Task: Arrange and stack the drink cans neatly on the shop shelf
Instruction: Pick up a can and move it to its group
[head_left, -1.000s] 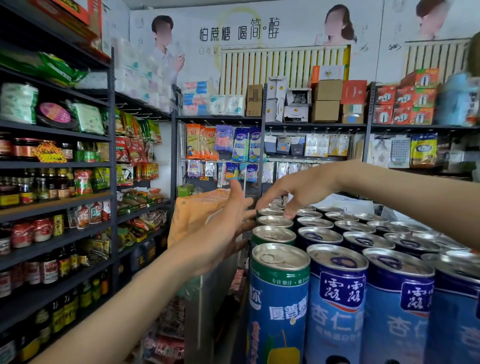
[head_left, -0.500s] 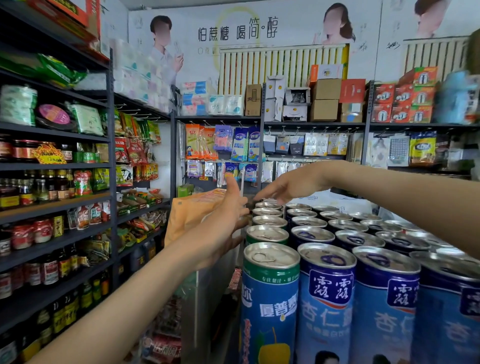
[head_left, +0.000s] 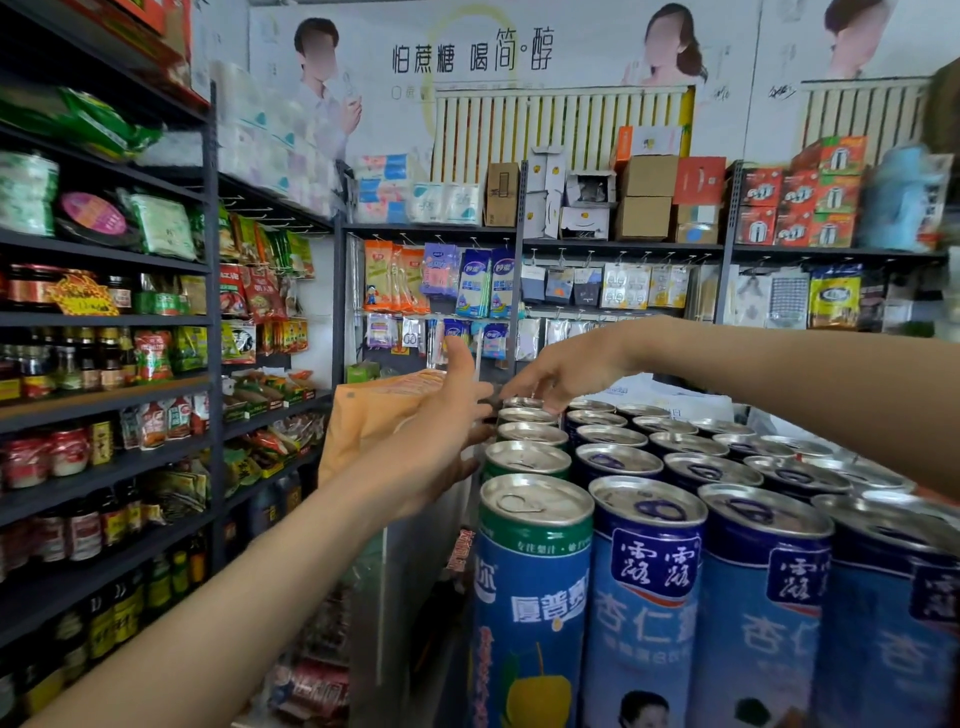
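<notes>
Tall drink cans stand packed in rows at the lower right: a left column of green-topped cans (head_left: 535, 571) and rows of blue cans (head_left: 644, 597) beside it. My left hand (head_left: 441, 431) is open, its straight fingers lying against the left side of the green-topped column, near the far cans. My right hand (head_left: 566, 369) reaches over from the right, and its spread fingertips touch the top of the farthest green-topped can (head_left: 524, 402). The lower parts of the far cans are hidden by the nearer ones.
An orange-yellow bag (head_left: 374, 415) leans just left of the cans, behind my left hand. Black shelves (head_left: 104, 395) with jars, bottles and snack packs line the left side. The back shelving (head_left: 519, 244) carries hanging packets, with cardboard boxes (head_left: 644, 197) on top.
Both hands have crept slightly farther along the left can column. The view has shifted a little, so the cans sit more to the left.
</notes>
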